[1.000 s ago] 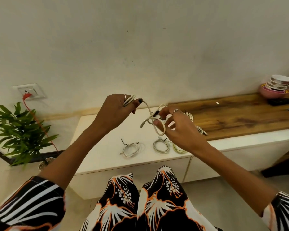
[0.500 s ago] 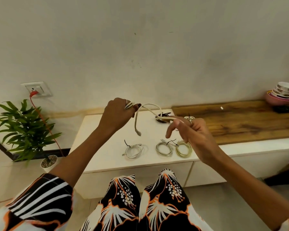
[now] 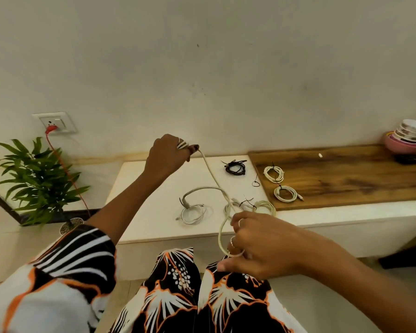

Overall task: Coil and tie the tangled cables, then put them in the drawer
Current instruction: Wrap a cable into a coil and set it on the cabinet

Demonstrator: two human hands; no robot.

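Nearest, the right hand (image 3: 257, 243) has dropped low toward the lap since a moment ago, fingers curled round a loop of the cream, rope-like cable (image 3: 213, 179), drawing it longer; I judge coiling is still under way. The cable rises from that loop over the white cabinet top (image 3: 142, 207) to the raised left hand (image 3: 168, 155), which pinches several turns. Beyond lie a tied white coil (image 3: 193, 213) and black coil (image 3: 235, 167).

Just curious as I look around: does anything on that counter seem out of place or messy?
Mostly tidy: coiled cables lie on the white counter. One small black tie lies loose, apart from any coil. The cream cable is uncoiled, stretched between the left hand and right hand.
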